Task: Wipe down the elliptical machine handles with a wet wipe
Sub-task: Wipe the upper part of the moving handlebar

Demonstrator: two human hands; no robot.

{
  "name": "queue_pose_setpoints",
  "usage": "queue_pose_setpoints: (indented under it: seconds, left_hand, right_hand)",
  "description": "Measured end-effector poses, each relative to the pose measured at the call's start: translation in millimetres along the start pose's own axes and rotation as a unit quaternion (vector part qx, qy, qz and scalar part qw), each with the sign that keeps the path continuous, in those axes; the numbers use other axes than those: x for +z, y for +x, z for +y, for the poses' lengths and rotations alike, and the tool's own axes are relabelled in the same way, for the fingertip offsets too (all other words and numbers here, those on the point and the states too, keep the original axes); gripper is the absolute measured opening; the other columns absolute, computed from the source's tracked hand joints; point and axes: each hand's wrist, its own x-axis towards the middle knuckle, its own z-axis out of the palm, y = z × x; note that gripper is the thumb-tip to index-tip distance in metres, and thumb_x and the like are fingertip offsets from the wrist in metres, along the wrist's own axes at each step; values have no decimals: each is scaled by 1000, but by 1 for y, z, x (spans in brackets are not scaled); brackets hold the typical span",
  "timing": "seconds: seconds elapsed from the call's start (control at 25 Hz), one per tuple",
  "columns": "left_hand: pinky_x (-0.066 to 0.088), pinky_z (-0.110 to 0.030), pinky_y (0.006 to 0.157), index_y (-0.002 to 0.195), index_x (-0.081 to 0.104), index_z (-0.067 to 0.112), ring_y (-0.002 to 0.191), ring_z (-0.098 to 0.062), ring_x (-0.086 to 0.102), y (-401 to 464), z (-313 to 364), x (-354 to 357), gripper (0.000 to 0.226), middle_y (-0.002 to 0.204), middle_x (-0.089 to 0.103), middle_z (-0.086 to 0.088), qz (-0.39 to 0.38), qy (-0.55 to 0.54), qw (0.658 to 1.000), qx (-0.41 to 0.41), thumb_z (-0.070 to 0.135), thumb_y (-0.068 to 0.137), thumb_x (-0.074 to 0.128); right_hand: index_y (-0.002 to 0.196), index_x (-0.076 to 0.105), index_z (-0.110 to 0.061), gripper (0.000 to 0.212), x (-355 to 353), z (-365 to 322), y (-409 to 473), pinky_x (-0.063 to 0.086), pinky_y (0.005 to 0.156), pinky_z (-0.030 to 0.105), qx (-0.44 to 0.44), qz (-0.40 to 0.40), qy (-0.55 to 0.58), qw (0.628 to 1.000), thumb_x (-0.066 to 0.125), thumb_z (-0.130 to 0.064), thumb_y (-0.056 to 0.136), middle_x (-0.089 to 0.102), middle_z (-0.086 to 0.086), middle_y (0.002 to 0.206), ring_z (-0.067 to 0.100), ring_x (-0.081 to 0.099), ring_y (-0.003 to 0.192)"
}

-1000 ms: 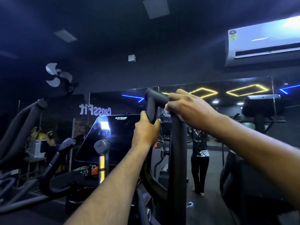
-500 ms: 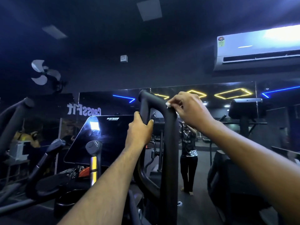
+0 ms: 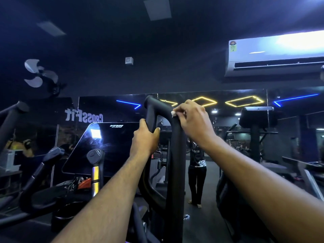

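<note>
Two hands on matte black tubular handle point(image 3: 175, 155), left hand point(image 3: 143, 139) gripping, right hand point(image 3: 191, 120) pinching crumpled white wipe point(image 3: 173, 113)

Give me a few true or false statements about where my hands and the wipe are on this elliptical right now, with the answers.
1. The left hand grips the black handle. True.
2. The right hand rests on the console screen. False: it is at the bend at the handle's top.
3. A bit of white wipe shows at the right hand's fingertips. True.
4. The left hand holds the wipe. False: the right hand does.
5. An air conditioner hangs at upper right. True.
</note>
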Motion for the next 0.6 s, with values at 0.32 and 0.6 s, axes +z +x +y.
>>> queue_pose_setpoints:
  seconds: [0.32,0.6]
  left_hand:
    - [48,-35,64,119,44,20,81,-23,64,0,1,1,31,99,62,-5,6,12,1000,-6,41,102,59]
    - [44,-29,55,122,44,20,76,-14,61,-2,1,-1,30,99,59,-3,-2,7,1000,0,39,103,58]
  right_hand:
    - [105,73,-14,13,-6,26,-20,57,82,40,44,4,71,996,62,-12,97,67,-3,97,14,63,87]
    - [99,71,-12,15,-4,11,-46,53,80,30,-139,0,-2,990,61,-2,96,64,-2,101,16,56,90]
